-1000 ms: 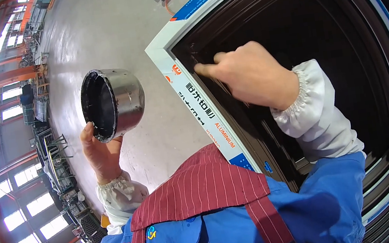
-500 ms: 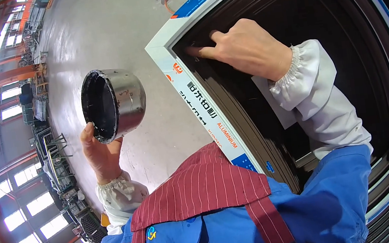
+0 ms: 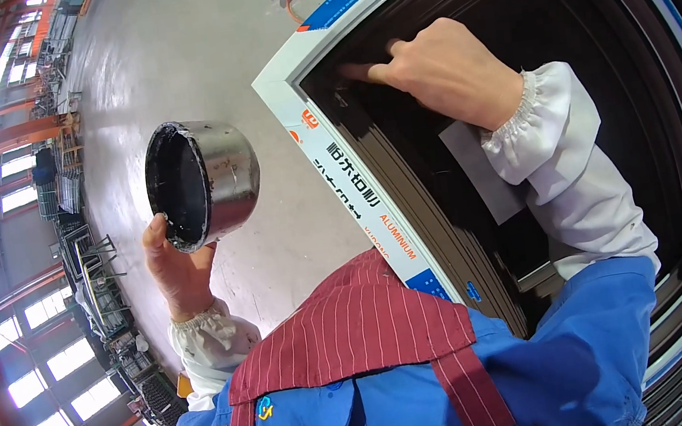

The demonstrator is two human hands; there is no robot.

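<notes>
My left hand (image 3: 181, 268) grips a round metal pot (image 3: 232, 171), thumb over its near rim and the other fingers hidden underneath. The pot is tilted so its mouth faces left; its inside and rim are coated black. My right hand (image 3: 456, 68) is over the dark brown panel (image 3: 591, 85), near its upper left corner. One finger stretches toward the inner edge of the frame, another is bent apart from it, and the rest are out of sight. I see no tool in this hand. White film with printing covers the outer frame (image 3: 354, 181).
A pale paper sheet (image 3: 482, 173) lies on the panel under my right wrist. Beyond the frame, an orange hose (image 3: 292, 4) runs over the grey floor (image 3: 164, 47). Racks and stacked metal goods (image 3: 90, 272) line the left wall, under windows. More dark panels are stacked at lower right.
My right hand has slid a little to the right and up, away from the frame's left edge, uncovering more of the paper sheet. The pot has shifted very slightly right in my left hand.
</notes>
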